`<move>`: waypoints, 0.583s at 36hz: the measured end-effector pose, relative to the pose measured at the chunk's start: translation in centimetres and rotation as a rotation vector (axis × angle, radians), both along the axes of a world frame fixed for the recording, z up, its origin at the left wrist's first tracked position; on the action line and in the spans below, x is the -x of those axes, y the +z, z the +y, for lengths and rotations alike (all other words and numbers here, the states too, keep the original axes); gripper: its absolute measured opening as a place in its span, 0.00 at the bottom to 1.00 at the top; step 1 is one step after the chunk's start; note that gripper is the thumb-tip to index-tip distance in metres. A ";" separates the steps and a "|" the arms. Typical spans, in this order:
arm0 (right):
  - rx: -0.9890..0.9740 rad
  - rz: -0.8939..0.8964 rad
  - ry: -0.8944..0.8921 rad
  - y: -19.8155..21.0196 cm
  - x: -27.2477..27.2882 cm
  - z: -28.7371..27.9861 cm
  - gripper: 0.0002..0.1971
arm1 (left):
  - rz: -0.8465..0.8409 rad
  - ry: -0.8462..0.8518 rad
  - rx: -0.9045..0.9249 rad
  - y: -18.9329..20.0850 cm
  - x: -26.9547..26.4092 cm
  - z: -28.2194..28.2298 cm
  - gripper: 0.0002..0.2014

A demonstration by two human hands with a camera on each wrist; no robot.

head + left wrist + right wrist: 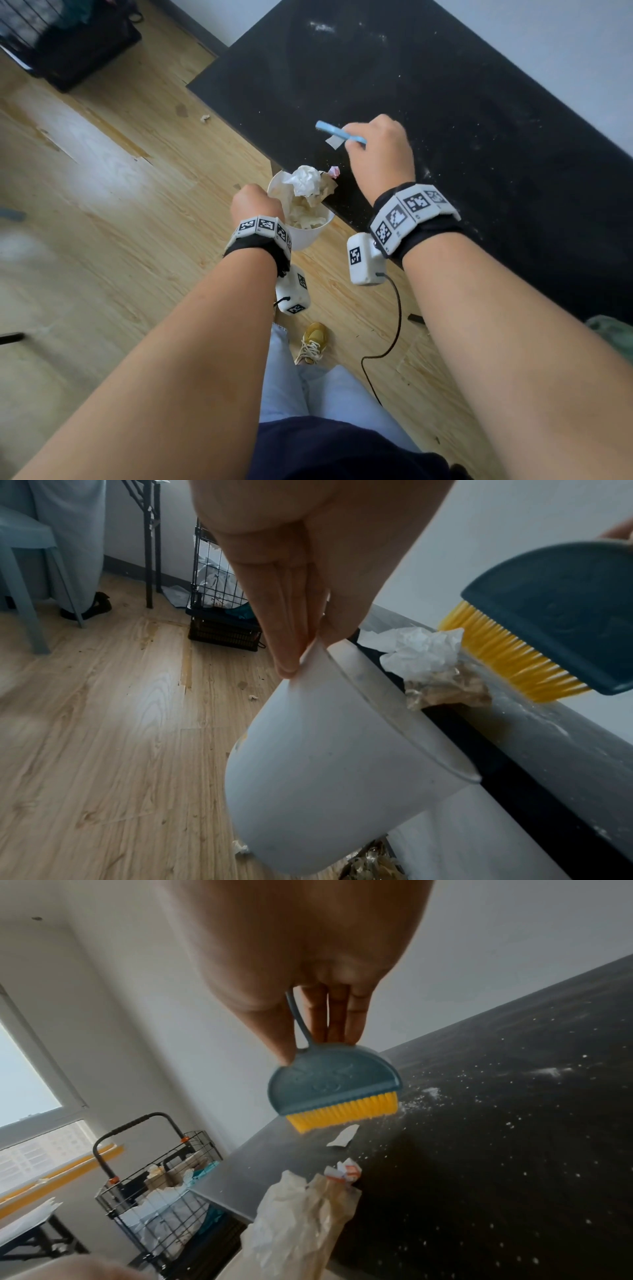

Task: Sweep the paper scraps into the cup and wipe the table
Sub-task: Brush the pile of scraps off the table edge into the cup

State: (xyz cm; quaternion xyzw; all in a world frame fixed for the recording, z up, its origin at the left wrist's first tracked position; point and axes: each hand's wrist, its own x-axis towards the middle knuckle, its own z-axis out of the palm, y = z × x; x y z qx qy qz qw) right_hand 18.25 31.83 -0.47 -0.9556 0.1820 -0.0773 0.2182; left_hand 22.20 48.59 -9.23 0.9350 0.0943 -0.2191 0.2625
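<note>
My left hand [255, 204] pinches the rim of a white cup [308, 233] [308, 777], holding it tilted against the edge of the black table [445, 102]. Crumpled white and brown paper [306, 183] [424, 653] [301, 1213] fills and overhangs the cup's mouth. My right hand [380, 147] grips a small blue brush [339, 133] [329, 1085] with yellow bristles [342, 1118] [507, 653], held just above the tabletop behind the cup. A flat white scrap [334, 142] [344, 1135] lies under the bristles. A small pink-and-white scrap [334, 171] [344, 1172] sits at the table edge beside the cup.
White crumbs and dust [322, 27] [514, 1096] speckle the black tabletop. A scrap [205, 118] lies on the wooden floor [102, 171]. A black wire cart [161, 1183] [219, 607] with paper stands past the table's far end. A grey wall [565, 51] borders the table.
</note>
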 end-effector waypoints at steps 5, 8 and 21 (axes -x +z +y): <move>0.059 0.098 -0.077 -0.1 -1.1 -1.2 0.15 | 0.004 0.015 0.006 0.0 0.1 0.0 0.11; 0.062 0.156 -0.060 -0.1 -1.5 -0.9 0.15 | 0.002 0.019 0.009 0.1 0.1 -0.1 0.07; -0.032 0.248 0.042 0.1 0.1 1.7 0.17 | 0.013 0.020 0.023 0.3 0.0 0.1 0.06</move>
